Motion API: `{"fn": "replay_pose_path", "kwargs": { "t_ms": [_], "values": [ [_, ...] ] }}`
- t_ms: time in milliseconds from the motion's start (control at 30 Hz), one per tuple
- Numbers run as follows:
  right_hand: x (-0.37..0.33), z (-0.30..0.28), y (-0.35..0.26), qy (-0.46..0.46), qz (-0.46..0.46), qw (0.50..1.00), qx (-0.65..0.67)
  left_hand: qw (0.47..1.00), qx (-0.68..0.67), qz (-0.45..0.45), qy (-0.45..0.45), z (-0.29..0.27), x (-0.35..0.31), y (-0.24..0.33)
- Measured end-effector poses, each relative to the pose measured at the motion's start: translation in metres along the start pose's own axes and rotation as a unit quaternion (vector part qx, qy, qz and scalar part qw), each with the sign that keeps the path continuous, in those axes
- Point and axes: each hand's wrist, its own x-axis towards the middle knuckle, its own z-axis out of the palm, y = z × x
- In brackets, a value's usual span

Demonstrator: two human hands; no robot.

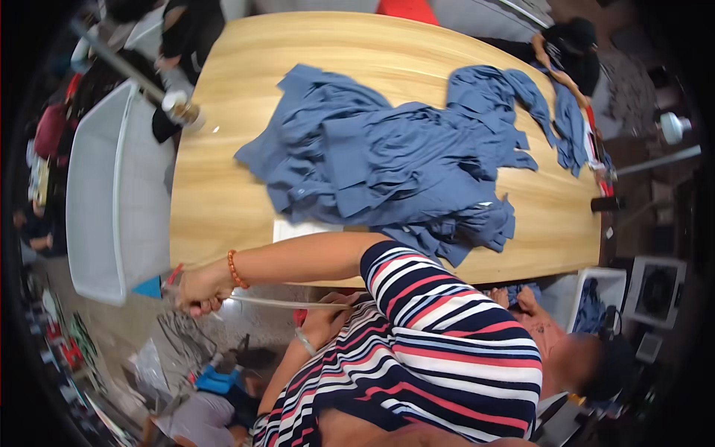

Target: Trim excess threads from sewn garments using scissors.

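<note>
My right arm reaches across to the left, past the near edge of the table. My right hand, with an orange bead bracelet at its wrist, is closed on one end of a narrow pale strip. Something small and red shows beside its fingers; its kind is unclear. The strip runs taut to my left hand, held against my striped shirt with fingers curled at the other end, partly hidden. A heap of blue-grey garments lies on the table, touched by neither hand.
A large white bin stands left of the table. Another person's arms handle blue cloth at the far right corner. Close on my right sits another person, near a white crate with blue cloth. A metal pole slants in at upper left.
</note>
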Motion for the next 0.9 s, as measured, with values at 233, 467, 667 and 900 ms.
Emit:
{"fn": "replay_pose_path", "kwargs": {
  "t_ms": [233,467,667,900],
  "values": [
    [-0.166,0.03,0.026,0.006,-0.311,0.918,-0.244,0.717,-0.572,0.187,0.352,-0.078,-0.029,-0.031],
    [-0.307,0.061,0.113,0.192,-0.238,0.936,-0.173,0.633,-0.734,0.235,0.068,-0.157,0.029,0.039],
    [-0.312,0.082,0.153,0.503,-0.338,0.79,-0.087,0.871,-0.446,0.204,-0.016,-0.113,0.115,0.142],
    [-0.296,0.105,0.17,0.844,-0.334,0.405,-0.113,0.919,-0.058,0.223,-0.319,-0.025,0.167,0.154]
  ]
}}
